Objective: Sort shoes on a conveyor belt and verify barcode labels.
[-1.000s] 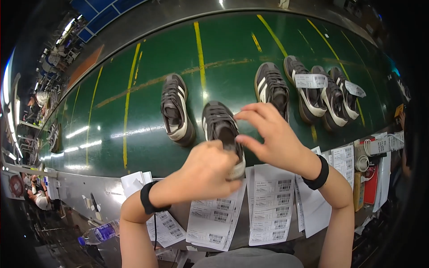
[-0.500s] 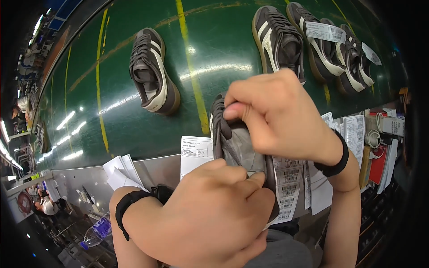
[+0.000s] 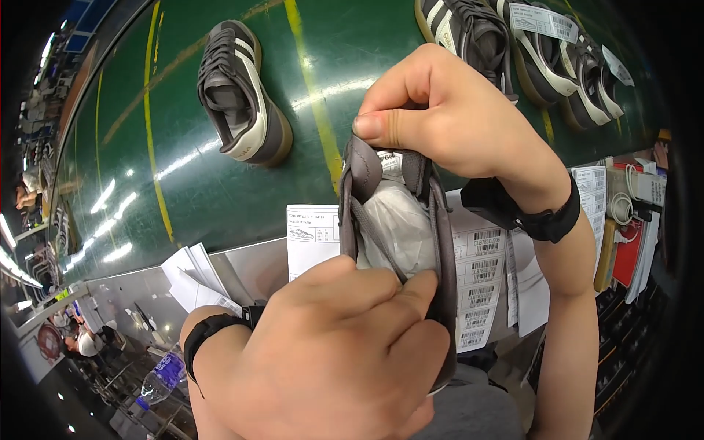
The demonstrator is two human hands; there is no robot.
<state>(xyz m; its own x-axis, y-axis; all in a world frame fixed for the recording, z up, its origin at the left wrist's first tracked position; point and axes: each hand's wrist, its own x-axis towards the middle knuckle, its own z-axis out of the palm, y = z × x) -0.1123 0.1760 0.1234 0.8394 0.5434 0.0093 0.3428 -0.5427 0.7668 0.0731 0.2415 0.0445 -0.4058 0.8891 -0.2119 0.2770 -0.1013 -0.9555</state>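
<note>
In front of me is a dark brown sneaker [image 3: 444, 257], its opening facing up and crumpled whitish paper [image 3: 400, 224] stuffed inside. My left hand [image 3: 352, 330] is closed at the near end of the opening, its fingertips at the paper and a dark lace or strip. Thumb and finger of my right hand [image 3: 433, 117] pinch the far end of the shoe, at its tongue or upper. A small white label shows inside, just under that hand. Both palms hide much of the shoe, and the exact edge in my right fingers is covered.
Another brown sneaker with pale stripes [image 3: 238, 95] stands left on the green table [image 3: 132, 183]. Several more stand at the far right, some tagged. A printed sheet [image 3: 312, 235], barcode label strips [image 3: 477, 293] and folded papers [image 3: 192, 275] line the near edge. A bottle [image 3: 161, 378] is lower left.
My right hand has moved up and away, drawing the shoe's far end open. More of the paper and the inner label show now. The left hand has stayed nearly in place.
</note>
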